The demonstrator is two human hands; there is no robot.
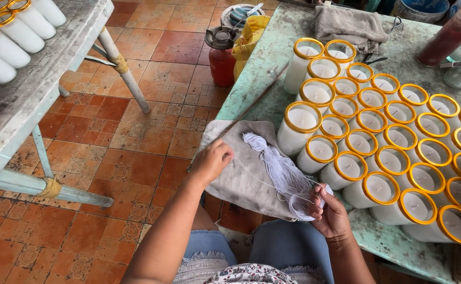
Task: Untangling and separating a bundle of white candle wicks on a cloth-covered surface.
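Hand (329, 210) — wick bundle (283, 168) — candle jars (378, 158) beside

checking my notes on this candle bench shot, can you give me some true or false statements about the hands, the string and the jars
1. The right hand grips a looped end of the white string bundle. True.
2. The string bundle lies on a bare wooden board. False: it lies on a grey cloth spread over the table's edge.
3. The left hand rests on the cloth, pinching a single strand. True.
4. The gold-rimmed glass jars are empty. False: they hold white wax.
5. A red container stands on the tiled floor beside the table. True.
6. Both hands are inside a jar. False: neither touches a jar.
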